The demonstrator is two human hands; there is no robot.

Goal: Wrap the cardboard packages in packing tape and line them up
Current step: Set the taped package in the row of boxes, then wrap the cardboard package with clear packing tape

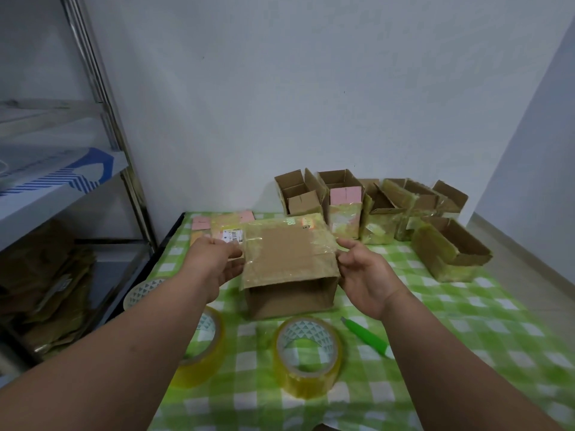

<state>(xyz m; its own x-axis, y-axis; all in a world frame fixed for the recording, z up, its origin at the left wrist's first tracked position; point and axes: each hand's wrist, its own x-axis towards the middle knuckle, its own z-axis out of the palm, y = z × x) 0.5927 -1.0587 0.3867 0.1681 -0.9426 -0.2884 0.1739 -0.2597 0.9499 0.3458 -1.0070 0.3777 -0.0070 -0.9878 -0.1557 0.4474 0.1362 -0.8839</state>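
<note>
A cardboard box [289, 259] wrapped in clear yellowish tape lies on its side in the middle of the table, its open end facing me. My left hand [217, 259] holds its left side and my right hand [364, 269] holds its right side, fingers curled on the edges. A roll of packing tape [308, 353] stands in front of the box. A second roll [202, 353] sits partly under my left forearm, and a third [143, 290] lies near the table's left edge. Several taped open boxes [373, 209] stand in a row at the back right.
A green utility knife [367, 337] lies right of the front tape roll. Flattened packages with pink panels [217, 227] lie behind my left hand. One taped box [448, 253] lies at the right. The table has a green checked cloth [451, 321]. A metal shelf [62, 181] with flattened cardboard stands left.
</note>
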